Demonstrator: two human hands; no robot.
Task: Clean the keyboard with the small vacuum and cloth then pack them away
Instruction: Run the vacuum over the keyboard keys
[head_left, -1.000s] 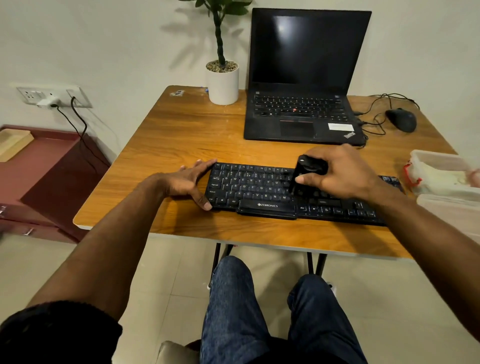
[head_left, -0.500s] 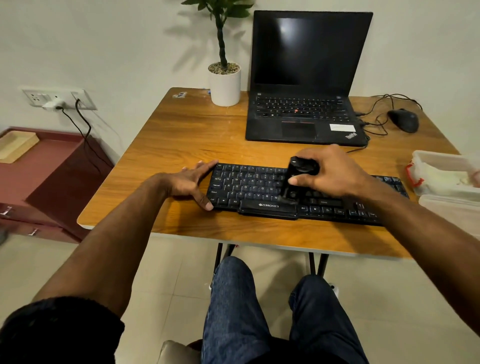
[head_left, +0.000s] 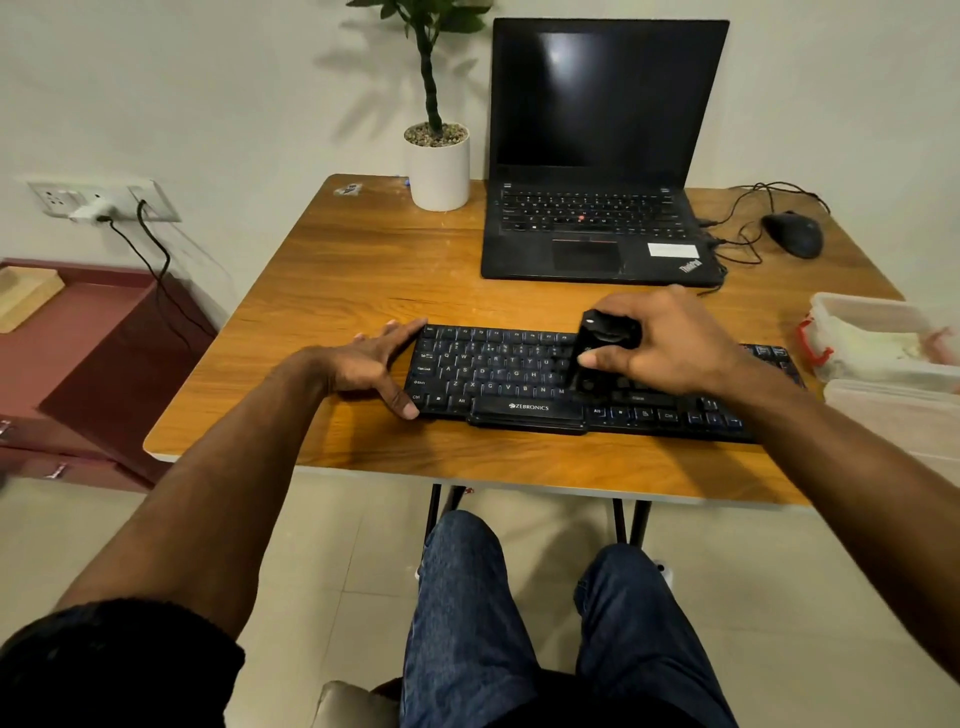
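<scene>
Two hands on keyboard (head_left: 498, 371), right hand (head_left: 660, 345) gripping small vacuum (head_left: 597, 353), left hand (head_left: 371, 361) spread flat at its edge

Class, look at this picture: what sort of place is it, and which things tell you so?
Probably a home desk or small study corner: an open laptop and mouse on a wooden table, plus a potted plant.
</scene>
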